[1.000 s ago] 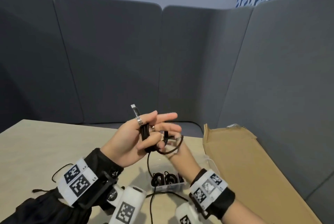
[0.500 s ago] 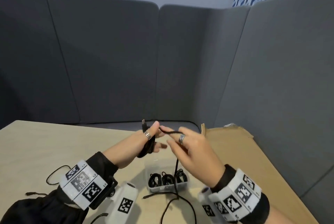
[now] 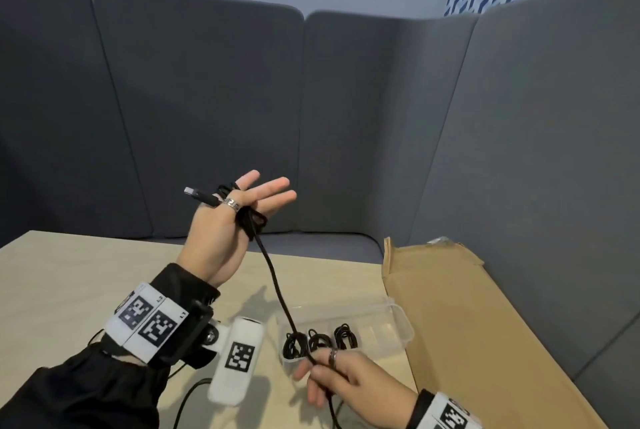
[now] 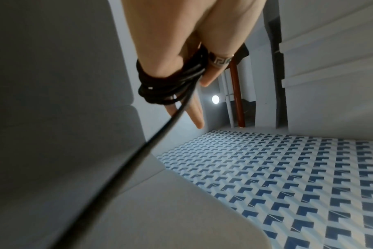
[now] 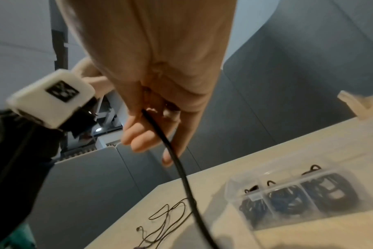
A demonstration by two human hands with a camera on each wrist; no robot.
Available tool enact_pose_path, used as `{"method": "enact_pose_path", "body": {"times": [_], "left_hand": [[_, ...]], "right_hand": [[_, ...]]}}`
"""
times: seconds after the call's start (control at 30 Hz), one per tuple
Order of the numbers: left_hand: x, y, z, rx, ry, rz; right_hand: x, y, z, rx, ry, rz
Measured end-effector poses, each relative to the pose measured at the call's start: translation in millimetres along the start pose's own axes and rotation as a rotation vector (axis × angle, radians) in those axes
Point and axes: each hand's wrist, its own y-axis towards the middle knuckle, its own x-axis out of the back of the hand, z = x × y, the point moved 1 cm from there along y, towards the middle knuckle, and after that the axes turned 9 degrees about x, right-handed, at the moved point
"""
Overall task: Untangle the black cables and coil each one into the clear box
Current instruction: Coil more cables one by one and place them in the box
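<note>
My left hand [image 3: 242, 210] is raised above the table, fingers spread straight, with a black cable [image 3: 273, 276] wound in several turns round them. The ringed finger [image 4: 217, 64] pinches the turns against its neighbours, and the USB plug [image 3: 199, 194] sticks out to the left. From the coil [image 4: 160, 91] the cable runs taut down to my right hand [image 3: 322, 369], which pinches it between thumb and fingers just in front of the clear box [image 3: 401, 321]. Three black coils [image 3: 318, 342] lie in the box's left compartments [image 5: 287, 197]. The cable's tail [image 5: 192, 198] trails onto the table.
A thin black cable [image 5: 168, 214] lies loose on the pale table [image 3: 69, 273] at my left. A flattened cardboard sheet [image 3: 467, 324] lies to the right of the box. Grey padded sofa backs [image 3: 207, 99] close in the far and right sides.
My left hand has risen and spread its fingers with the coil on them. My right hand has dropped from beside it to the box, pulling the cable straight.
</note>
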Motion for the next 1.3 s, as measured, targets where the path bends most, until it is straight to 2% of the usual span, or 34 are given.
{"method": "enact_pose_path", "body": {"times": [0.07, 0.2, 0.27, 0.33, 0.37, 0.47, 0.53, 0.6, 0.67, 0.8, 0.87, 0.93, 1.0, 1.1, 1.17, 1.2, 1.3], "left_hand": [[-4, -6, 4, 0.117, -0.030, 0.068], [-6, -20, 8, 0.381, -0.107, 0.269], [-4, -28, 12, 0.553, -0.077, 0.440], [-3, -35, 20, 0.666, 0.134, 0.558], [-4, -38, 25, 0.694, 0.279, 0.564], [-9, -43, 38, 0.703, 0.709, 0.466], [-12, -40, 43, 0.640, 0.813, 0.388], [-14, -34, 45, 0.547, 0.672, 0.319], [-16, -29, 45, 0.461, 0.442, 0.259], [-20, -23, 36, 0.352, 0.025, 0.174], [-17, -24, 29, 0.346, -0.136, 0.218], [-15, -28, 23, 0.344, -0.098, 0.280], [-13, -34, 21, 0.373, 0.054, 0.335], [-16, -42, 17, 0.428, 0.287, 0.390], [-15, -44, 17, 0.465, 0.407, 0.406], [-16, -44, 18, 0.502, 0.454, 0.424], [-20, -46, 24, 0.606, 0.664, 0.491]], "right_hand": [[3, 6, -7, -0.075, -0.019, -0.025], [31, 20, -13, -0.252, 0.090, -0.330], [53, 24, -5, -0.229, 0.030, -0.444], [76, 26, 14, -0.159, 0.001, -0.578], [85, 27, 26, -0.114, -0.004, -0.641], [93, 27, 62, 0.070, -0.147, -0.749], [82, 24, 82, 0.175, -0.262, -0.773], [62, 19, 91, 0.261, -0.228, -0.710], [40, 15, 87, 0.278, -0.040, -0.552], [4, 5, 44, 0.122, 0.194, -0.132], [-4, -1, 20, 0.031, 0.113, 0.037], [-2, -4, 1, -0.015, -0.022, 0.065], [12, -2, -7, -0.031, -0.165, -0.053], [49, 1, -2, 0.003, -0.277, -0.478], [74, 4, 20, 0.165, -0.394, -0.725], [82, 6, 36, 0.276, -0.492, -0.803], [85, 16, 80, 0.537, -0.722, -0.877]]}}
